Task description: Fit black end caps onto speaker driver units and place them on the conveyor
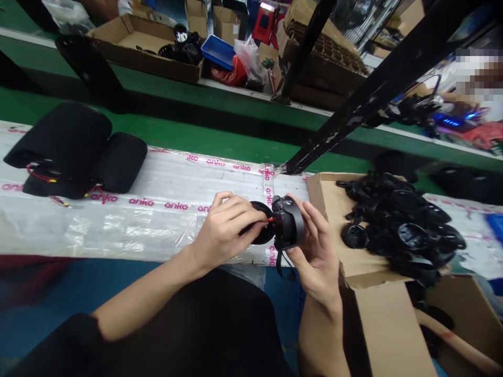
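My right hand (316,251) is wrapped round a black plastic cup-shaped housing (290,222) and holds it above the bench. A thin black strap or cable (280,262) hangs from its underside. Close by on the left, my left hand (231,225) has its fingertips pinched on a short red wire (271,220) that runs to the housing. A black round part (262,238) sits just behind and below those fingertips, partly covered by them. How this round part is supported cannot be made out.
Black padded pieces (74,144) with red wires lie at the bench's left. To the right, a cardboard box (349,269) holds several black plastic parts (408,230). A black post (334,128) slants upward behind the bench. Another person's arm (451,335) reaches in at lower right.
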A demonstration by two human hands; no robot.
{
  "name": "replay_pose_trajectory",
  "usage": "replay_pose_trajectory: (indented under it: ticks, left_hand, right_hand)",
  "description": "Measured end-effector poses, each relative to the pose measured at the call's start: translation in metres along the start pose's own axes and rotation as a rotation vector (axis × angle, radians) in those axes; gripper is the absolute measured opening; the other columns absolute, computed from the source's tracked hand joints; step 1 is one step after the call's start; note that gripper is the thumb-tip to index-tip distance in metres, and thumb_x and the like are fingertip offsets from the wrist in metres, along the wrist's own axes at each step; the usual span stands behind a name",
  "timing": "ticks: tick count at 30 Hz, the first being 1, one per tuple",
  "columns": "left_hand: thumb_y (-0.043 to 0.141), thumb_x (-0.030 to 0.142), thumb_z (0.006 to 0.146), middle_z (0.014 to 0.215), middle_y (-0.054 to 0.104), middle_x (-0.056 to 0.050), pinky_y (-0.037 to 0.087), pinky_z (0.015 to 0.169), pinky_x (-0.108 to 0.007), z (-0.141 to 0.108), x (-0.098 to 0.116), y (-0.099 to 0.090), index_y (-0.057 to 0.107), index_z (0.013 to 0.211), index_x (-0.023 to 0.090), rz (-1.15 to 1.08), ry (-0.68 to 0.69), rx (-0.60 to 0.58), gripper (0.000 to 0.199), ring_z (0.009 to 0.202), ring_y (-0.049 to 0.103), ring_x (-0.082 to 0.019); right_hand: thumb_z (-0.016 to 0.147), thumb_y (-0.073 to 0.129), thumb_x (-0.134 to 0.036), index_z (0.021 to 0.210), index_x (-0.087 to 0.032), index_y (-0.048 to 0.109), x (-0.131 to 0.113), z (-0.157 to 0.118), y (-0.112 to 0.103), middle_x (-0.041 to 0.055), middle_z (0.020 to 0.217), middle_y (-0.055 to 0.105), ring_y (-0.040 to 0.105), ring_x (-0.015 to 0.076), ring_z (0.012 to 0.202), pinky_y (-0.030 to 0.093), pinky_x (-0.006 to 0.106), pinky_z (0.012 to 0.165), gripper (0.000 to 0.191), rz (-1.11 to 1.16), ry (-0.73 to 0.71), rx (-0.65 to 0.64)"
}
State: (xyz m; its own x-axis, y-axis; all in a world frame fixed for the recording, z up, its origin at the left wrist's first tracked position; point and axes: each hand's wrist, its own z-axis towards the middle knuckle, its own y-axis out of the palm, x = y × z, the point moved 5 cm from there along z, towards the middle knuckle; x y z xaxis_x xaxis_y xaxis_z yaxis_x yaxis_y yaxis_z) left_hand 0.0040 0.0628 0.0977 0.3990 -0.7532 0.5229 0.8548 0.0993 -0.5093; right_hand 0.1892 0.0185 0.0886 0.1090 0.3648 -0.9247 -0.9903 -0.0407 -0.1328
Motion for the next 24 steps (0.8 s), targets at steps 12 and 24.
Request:
replay_pose_trajectory:
  ticks: [12,24]
  left_hand:
    - [0.075,0.017,0.098,0.121,0.077,-0.009,0.055,0.104,-0.042,-0.003,-0.013,0.0,0.074,0.1,0.021,-0.233,-0.128,-0.119,0.005,0.117,0.073,-0.024]
    - [0.068,0.016,0.096,0.148,0.063,-0.016,0.053,0.118,-0.045,-0.024,-0.037,0.019,0.059,0.127,0.023,-0.744,-0.373,-0.147,0.033,0.143,0.062,-0.029]
  right_hand:
    - [0.101,0.075,-0.035,0.161,-0.041,0.051,0.007,-0.008,-0.006,0.0062,0.162,0.062,0.063,0.0307,0.147,0.06,0.05,0.118,0.065,-0.009,0.08,0.069]
    - [0.077,0.096,-0.028,0.161,-0.038,0.048,0.011,-0.015,0.017,0.0099,0.149,0.064,0.063,0.0364,0.138,0.052,0.063,0.121,0.097,-0.34,-0.07,0.248]
